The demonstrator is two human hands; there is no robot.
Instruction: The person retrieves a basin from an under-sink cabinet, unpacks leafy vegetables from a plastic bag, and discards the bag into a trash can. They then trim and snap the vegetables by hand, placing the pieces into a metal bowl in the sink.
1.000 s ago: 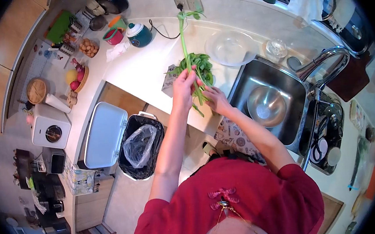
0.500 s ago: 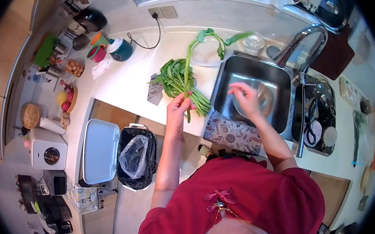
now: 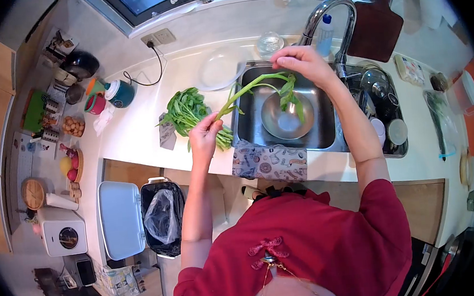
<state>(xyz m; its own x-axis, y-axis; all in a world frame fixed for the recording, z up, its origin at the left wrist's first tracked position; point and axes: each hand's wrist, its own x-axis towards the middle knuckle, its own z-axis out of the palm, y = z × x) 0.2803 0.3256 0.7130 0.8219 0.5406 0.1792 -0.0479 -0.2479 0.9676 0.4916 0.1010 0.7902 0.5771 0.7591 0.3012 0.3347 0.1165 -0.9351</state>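
My left hand [image 3: 205,140] is closed round the lower end of a long green vegetable stem [image 3: 243,90]. The stem slants up to the right, and its leaves hang over the sink [image 3: 328,119]. Just above the leafy end is my right hand [image 3: 304,63], fingers bent and pressed together; anything small between them is hidden. Beside my left hand, a bunch of leafy greens [image 3: 185,112] lies on the counter. A metal bowl [image 3: 289,126] sits in the sink below the hanging leaves.
A clear round plate [image 3: 219,67] lies behind the greens. The faucet [image 3: 342,17] arches behind my right hand. Dishes fill the drainer [image 3: 381,100] at right. A patterned cloth [image 3: 270,161] hangs over the counter's front edge. An open bin [image 3: 164,217] stands below left.
My view has shifted to the right. The stem, upright over the bunch before, now tilts right across the sink. My right hand has risen from above the bowl to the stem's leafy end.
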